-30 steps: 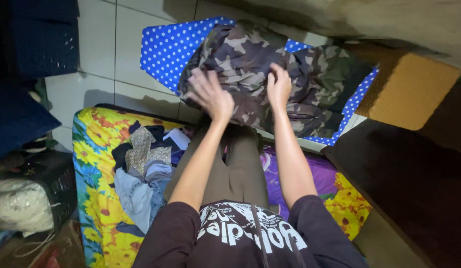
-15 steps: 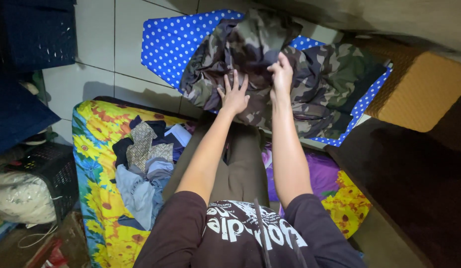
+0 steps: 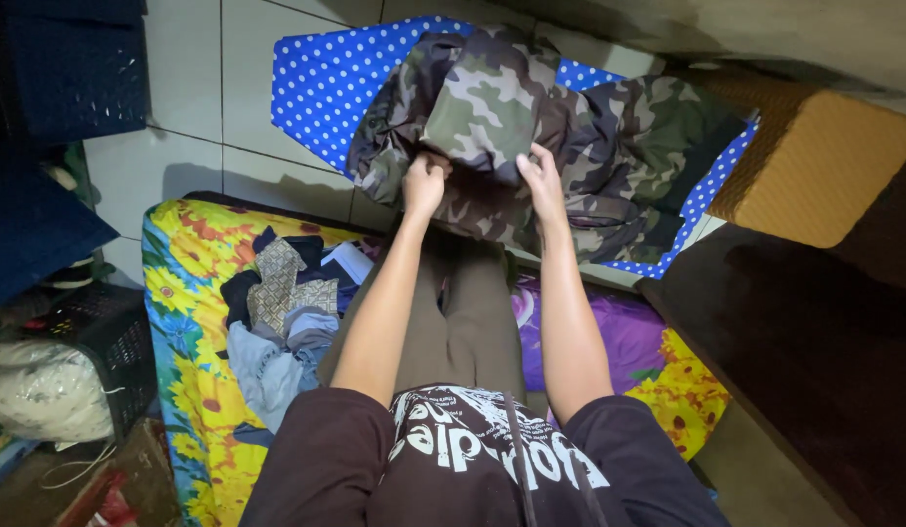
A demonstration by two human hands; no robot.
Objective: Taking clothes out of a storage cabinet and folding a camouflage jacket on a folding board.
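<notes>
Camouflage garment (image 3: 531, 127) on dotted board (image 3: 326, 83); left hand (image 3: 425, 182), right hand (image 3: 541, 178) grasping near fold.

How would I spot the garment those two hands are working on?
Find the blue polka-dot board lying on the tiled floor ahead of the person's knees. The camouflage garment is heaped on it, gripped by the left hand and right hand. Its green-brown camouflage sets it apart from the plainer clothes pile on the flowered mat.

Dim rm, pale tile floor (image 3: 185, 146).
</notes>
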